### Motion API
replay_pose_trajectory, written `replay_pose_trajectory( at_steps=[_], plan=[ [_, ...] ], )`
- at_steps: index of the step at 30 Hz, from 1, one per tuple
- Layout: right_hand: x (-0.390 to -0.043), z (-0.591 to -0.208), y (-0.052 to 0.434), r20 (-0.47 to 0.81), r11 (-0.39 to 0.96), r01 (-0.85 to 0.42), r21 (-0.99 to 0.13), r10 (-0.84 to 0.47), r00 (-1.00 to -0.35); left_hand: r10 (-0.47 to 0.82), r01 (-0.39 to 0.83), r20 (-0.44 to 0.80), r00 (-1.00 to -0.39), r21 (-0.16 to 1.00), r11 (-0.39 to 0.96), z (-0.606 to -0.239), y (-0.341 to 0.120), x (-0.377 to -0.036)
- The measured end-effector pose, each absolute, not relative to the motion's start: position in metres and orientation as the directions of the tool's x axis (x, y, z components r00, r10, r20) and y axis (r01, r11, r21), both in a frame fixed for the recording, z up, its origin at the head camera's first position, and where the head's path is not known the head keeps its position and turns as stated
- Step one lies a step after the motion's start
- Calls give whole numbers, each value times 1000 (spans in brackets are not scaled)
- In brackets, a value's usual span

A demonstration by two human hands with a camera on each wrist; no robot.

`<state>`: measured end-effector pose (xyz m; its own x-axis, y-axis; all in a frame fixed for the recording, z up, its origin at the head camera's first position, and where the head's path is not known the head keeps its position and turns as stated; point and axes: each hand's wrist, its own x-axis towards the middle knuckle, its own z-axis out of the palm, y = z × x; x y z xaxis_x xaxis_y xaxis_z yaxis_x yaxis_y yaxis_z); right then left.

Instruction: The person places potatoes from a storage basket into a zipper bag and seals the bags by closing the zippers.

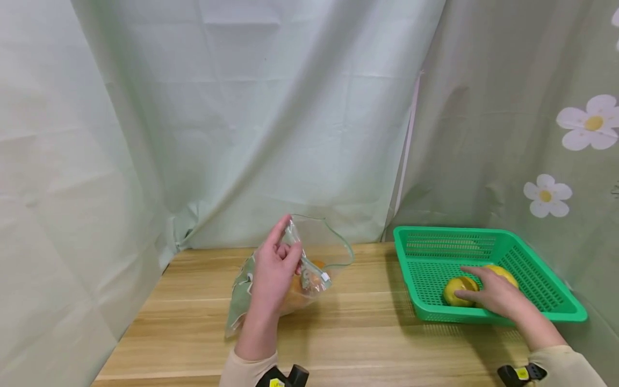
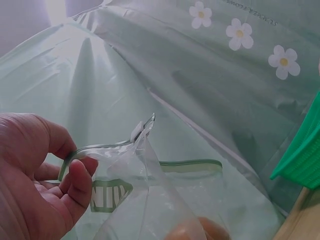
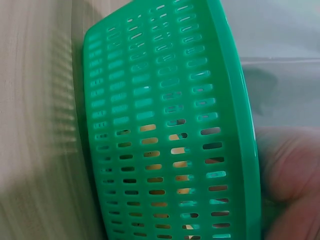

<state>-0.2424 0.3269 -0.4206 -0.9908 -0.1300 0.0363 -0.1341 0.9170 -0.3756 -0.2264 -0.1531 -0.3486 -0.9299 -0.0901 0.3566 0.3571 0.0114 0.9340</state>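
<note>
Left hand [image 1: 273, 269]: pinches the rim of the clear bag [image 1: 295, 277] on the table [image 1: 193, 333] — thin film, limp and slippery; likely best held at the stiffer zip edge.
Right hand [image 1: 498, 295]: fingers rest on a yellow fruit [image 1: 456, 290] in the green basket [image 1: 556, 301] — firm, round, probably rolls; cup it.

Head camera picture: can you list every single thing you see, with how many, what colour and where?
Bag: one, clear with green print, middle of the table, mouth held up.
Orange fruit: at least one, orange, inside the bag.
Basket: one, green, right side of the table.
Yellow fruit: two, yellow, in the basket.
Table: one, light wood, below everything.
Curtain: pale green, behind; white flowers on the right.
Left hand: pinches the bag's rim.
Right hand: in the basket, on the yellow fruit.
</note>
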Motion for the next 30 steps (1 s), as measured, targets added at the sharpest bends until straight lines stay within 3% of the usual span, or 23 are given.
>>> replay_pose_trajectory(
  at_steps=[16,30],
  plan=[
    [-247,-420,326,-61,914,-111,-390,-146,-987,-105,365,361,-927,931,-14,-345,-156,-223],
    [-253,-422,325,-55,878,-184,-441,-231,-971,-100,362,359,-928,932,-18,-345,-156,-223]
  ],
)
